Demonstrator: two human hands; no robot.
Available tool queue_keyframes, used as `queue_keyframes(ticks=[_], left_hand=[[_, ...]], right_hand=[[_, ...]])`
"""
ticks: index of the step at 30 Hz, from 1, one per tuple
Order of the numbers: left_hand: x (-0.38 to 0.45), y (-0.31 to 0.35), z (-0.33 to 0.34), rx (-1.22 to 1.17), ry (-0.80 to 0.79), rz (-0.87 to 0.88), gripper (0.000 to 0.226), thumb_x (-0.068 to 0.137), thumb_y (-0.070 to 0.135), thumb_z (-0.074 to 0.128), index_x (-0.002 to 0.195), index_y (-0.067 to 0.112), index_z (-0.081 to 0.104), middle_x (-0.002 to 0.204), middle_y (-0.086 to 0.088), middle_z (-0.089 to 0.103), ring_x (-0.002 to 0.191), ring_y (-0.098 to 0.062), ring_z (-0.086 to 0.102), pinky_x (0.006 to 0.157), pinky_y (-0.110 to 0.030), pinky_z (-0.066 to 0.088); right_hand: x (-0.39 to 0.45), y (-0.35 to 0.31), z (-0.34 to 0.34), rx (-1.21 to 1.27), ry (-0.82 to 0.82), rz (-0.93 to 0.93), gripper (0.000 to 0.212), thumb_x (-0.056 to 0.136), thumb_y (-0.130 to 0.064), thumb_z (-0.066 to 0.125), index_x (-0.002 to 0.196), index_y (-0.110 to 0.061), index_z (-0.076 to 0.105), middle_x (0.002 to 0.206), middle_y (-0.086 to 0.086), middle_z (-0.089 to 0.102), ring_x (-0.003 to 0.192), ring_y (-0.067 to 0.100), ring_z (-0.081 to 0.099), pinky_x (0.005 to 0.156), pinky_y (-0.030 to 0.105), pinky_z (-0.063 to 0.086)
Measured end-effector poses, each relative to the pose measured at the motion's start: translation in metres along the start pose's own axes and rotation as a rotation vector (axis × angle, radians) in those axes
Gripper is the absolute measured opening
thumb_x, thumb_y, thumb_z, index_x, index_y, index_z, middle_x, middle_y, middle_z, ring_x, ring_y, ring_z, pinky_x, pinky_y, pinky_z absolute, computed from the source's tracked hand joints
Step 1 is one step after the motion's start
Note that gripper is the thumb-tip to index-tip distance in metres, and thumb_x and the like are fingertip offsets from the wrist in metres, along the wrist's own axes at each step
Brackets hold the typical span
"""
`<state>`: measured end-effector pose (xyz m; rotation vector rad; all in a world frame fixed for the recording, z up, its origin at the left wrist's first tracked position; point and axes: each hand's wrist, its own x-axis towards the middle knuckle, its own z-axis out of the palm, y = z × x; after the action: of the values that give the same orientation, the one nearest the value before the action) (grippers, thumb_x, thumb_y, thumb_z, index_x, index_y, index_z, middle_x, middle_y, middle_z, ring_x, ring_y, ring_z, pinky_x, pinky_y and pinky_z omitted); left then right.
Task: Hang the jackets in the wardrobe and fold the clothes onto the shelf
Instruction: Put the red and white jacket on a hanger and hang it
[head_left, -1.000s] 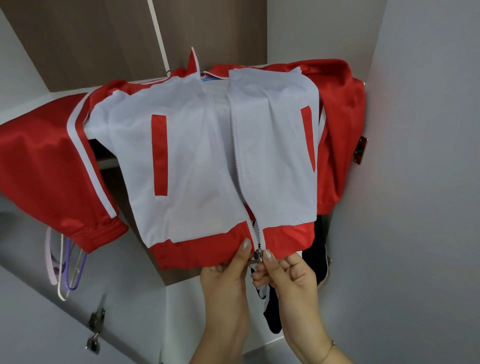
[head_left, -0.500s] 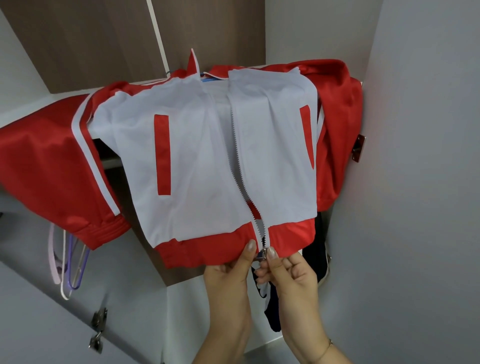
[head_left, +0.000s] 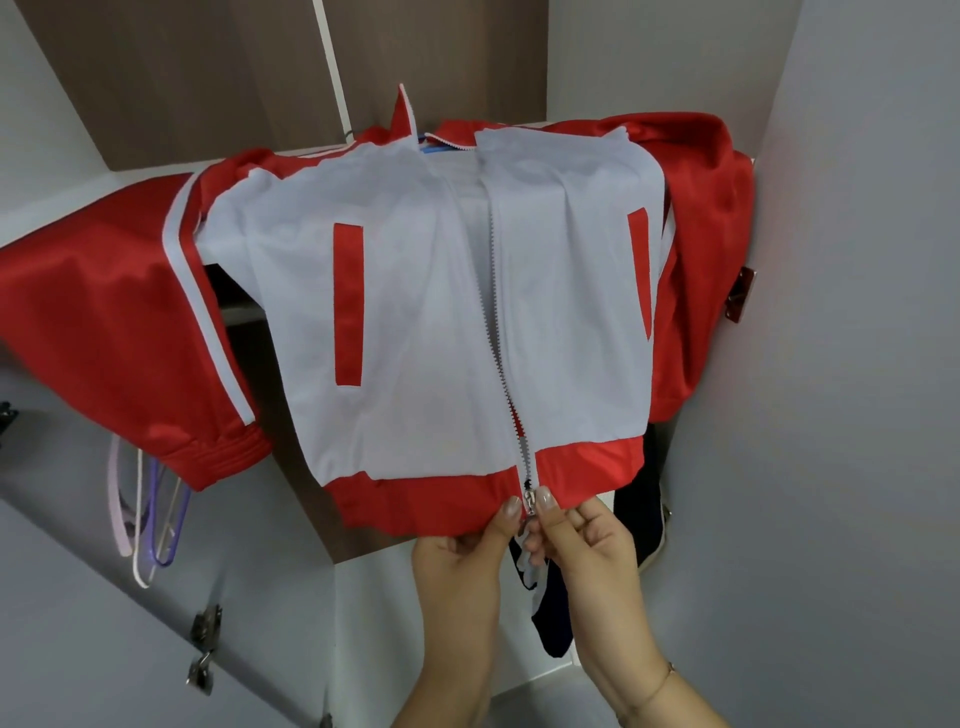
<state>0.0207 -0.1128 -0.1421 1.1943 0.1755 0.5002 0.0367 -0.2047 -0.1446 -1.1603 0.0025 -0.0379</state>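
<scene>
A red and white track jacket (head_left: 415, 322) lies front up over the edge of a wardrobe shelf (head_left: 78, 192), its hem hanging toward me. The white zipper (head_left: 501, 338) runs down the middle, joined only near the hem. My left hand (head_left: 462, 551) pinches the red hem just left of the zipper's bottom. My right hand (head_left: 582, 540) pinches the metal zipper slider (head_left: 530, 501) at the hem. The left sleeve (head_left: 114, 332) droops off the shelf to the left. The right sleeve is bunched against the wall.
Pink, white and purple hangers (head_left: 148, 514) hang at the lower left under the sleeve. A dark garment with white trim (head_left: 550, 608) hangs below my right hand. Grey wardrobe walls close in on the right. Metal door hinges (head_left: 205, 649) sit at the lower left.
Both hands stay at the bottom of the zipper. The slider has risen slightly, and the teeth just above the hem are now joined.
</scene>
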Motion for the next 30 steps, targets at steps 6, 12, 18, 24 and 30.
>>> queue_keyframes(ticks=[6,12,18,24,30], left_hand=[[0.005,-0.006,-0.014,0.041,0.029,-0.085,0.025,0.066,0.028,0.081,0.09,0.024,0.073,0.089,-0.005,0.075,0.085,-0.018,0.072,0.071,-0.017,0.054],[0.002,-0.003,-0.026,0.09,0.027,-0.092,0.022,0.077,0.011,0.08,0.094,0.02,0.07,0.09,0.001,0.076,0.085,-0.01,0.071,0.07,-0.011,0.051],[-0.003,-0.004,-0.036,0.179,0.014,-0.108,0.026,0.077,0.002,0.078,0.1,0.01,0.068,0.093,0.002,0.076,0.089,-0.011,0.072,0.074,-0.015,0.053],[-0.004,-0.007,-0.053,0.274,0.013,-0.159,0.023,0.077,0.007,0.08,0.096,0.011,0.068,0.092,0.006,0.076,0.09,-0.008,0.071,0.08,-0.019,0.053],[0.003,0.016,-0.083,0.559,-0.169,-0.317,0.026,0.089,0.033,0.067,0.092,0.007,0.071,0.076,0.003,0.076,0.071,-0.011,0.072,0.075,-0.027,0.058]], right_hand=[[-0.01,0.009,-0.001,-0.117,-0.153,0.219,0.033,0.082,-0.043,0.058,0.075,-0.016,0.075,0.075,0.008,0.07,0.069,0.015,0.063,0.066,0.025,0.052],[-0.02,0.005,-0.006,-0.089,-0.178,0.241,0.029,0.083,-0.036,0.059,0.072,-0.01,0.066,0.056,0.012,0.049,0.044,0.019,0.049,0.045,0.029,0.046],[-0.015,-0.017,-0.003,-0.044,-0.318,0.331,0.024,0.08,-0.025,0.066,0.077,-0.002,0.063,0.053,0.006,0.05,0.041,0.014,0.049,0.037,0.023,0.042],[0.042,-0.097,0.032,-0.063,-0.338,0.179,0.014,0.091,-0.011,0.059,0.085,-0.001,0.066,0.053,-0.001,0.052,0.044,0.007,0.048,0.041,0.016,0.041],[0.066,-0.132,0.062,-0.344,-0.445,0.105,0.019,0.095,-0.013,0.057,0.09,0.001,0.067,0.054,0.001,0.051,0.045,0.012,0.045,0.041,0.02,0.04]])
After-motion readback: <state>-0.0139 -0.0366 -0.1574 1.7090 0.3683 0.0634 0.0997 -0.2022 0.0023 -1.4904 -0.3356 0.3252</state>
